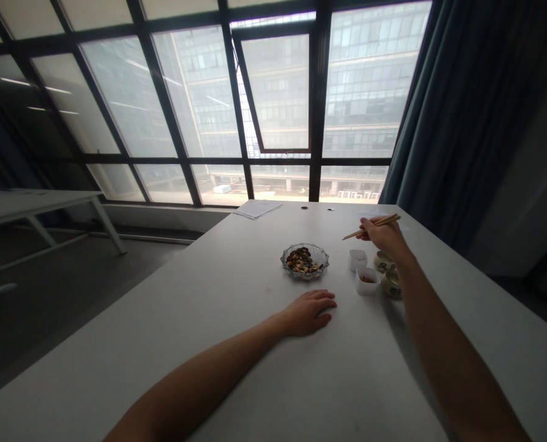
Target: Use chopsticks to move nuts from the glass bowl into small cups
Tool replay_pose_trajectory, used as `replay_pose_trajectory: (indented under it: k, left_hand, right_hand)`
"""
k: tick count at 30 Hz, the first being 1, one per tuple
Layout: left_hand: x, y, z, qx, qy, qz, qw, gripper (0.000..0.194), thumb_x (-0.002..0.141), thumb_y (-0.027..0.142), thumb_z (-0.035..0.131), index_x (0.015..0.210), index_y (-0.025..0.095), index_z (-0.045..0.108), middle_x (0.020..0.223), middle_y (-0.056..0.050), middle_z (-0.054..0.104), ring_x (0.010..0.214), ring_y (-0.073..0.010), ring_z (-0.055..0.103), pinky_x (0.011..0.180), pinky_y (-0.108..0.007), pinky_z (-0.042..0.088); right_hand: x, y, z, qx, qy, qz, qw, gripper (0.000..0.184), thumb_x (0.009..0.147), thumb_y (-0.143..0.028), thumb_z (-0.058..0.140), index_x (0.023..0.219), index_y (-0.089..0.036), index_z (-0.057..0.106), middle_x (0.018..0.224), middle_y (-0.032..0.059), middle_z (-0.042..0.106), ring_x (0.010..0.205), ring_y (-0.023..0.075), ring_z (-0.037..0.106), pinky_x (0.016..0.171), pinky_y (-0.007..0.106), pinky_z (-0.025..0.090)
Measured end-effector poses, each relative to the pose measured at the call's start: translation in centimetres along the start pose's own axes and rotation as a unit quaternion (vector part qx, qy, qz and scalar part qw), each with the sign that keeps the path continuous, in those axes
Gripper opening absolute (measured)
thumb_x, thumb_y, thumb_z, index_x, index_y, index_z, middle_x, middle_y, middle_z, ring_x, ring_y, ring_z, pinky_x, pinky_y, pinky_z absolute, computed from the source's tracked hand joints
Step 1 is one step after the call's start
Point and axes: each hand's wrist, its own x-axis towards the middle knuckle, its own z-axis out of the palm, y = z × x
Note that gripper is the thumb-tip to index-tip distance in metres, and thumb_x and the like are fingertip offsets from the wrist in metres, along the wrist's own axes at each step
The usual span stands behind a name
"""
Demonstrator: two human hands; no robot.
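Observation:
My right hand (384, 236) is shut on a pair of wooden chopsticks (356, 232), which point left, and it hovers above the far part of the white table (236, 319). Below it stand two small white square tubs (358, 259) and two small round ceramic cups (391, 284). The nearer tub (366, 282) holds something reddish. My left hand (309, 313) lies palm down on the table, holding nothing, just in front of a cut-glass dish (317, 250) heaped with brown nuts or beans.
A stack of white paper (258, 209) lies at the table's far edge, beneath a wide window (277, 92). Dark blue curtains (466, 110) hang on the right. Another white table (24, 205) stands to the left on the floor.

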Motion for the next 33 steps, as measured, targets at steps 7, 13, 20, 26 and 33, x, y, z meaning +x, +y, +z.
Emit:
replay_pose_trajectory:
  k: [7,13,20,26,33]
  left_hand:
    - [0.0,0.0,0.0,0.002,0.003,0.002,1.0,0.037,0.096,0.027,0.06,0.133,0.023,0.062,0.148,-0.01,0.057,0.139,-0.0272,0.051,0.12,-0.042,0.038]
    - [-0.1,-0.1,0.2,0.004,0.01,0.009,1.0,0.037,0.096,0.028,0.059,0.133,0.024,0.062,0.148,-0.009,0.057,0.139,-0.0273,0.052,0.119,-0.041,0.038]
    - [0.0,-0.3,0.5,0.005,0.013,0.014,1.0,0.037,0.096,0.028,0.06,0.133,0.022,0.062,0.148,-0.01,0.057,0.139,-0.0269,0.052,0.12,-0.04,0.038]
    - [0.0,-0.4,0.6,0.01,0.016,0.013,1.0,0.037,0.096,0.027,0.06,0.133,0.021,0.062,0.148,-0.01,0.057,0.139,-0.0271,0.051,0.12,-0.04,0.037]
    - [0.0,-0.4,0.5,0.011,0.014,0.016,1.0,0.037,0.096,0.027,0.06,0.133,0.022,0.062,0.148,-0.01,0.057,0.139,-0.0266,0.051,0.12,-0.04,0.038]
  right_hand:
    - [-2.7,1.4,6.1,0.011,-0.197,-0.085,0.977,0.038,0.087,-0.048,0.075,0.071,-0.014,0.073,0.065,0.0106,0.075,0.059,0.0216,0.074,0.054,0.026,0.06]
    - [-4.5,3.8,8.9,-0.035,-0.27,-0.13,0.953,0.038,0.088,-0.049,0.069,0.067,-0.018,0.071,0.064,0.0075,0.074,0.063,0.0237,0.074,0.053,0.026,0.055]
    - [-4.9,5.6,9.9,-0.054,-0.265,-0.149,0.951,0.037,0.09,-0.047,0.065,0.067,-0.019,0.072,0.066,0.0062,0.075,0.067,0.0256,0.075,0.055,0.027,0.054]
    - [-4.6,7.2,10.4,-0.033,-0.25,-0.126,0.96,0.042,0.09,-0.053,0.064,0.067,-0.019,0.071,0.068,0.0073,0.076,0.065,0.0257,0.074,0.059,0.031,0.058]
    - [-4.4,7.1,10.8,-0.009,-0.205,-0.106,0.973,0.049,0.088,-0.059,0.063,0.061,-0.018,0.067,0.064,0.0081,0.074,0.063,0.026,0.075,0.055,0.03,0.058]
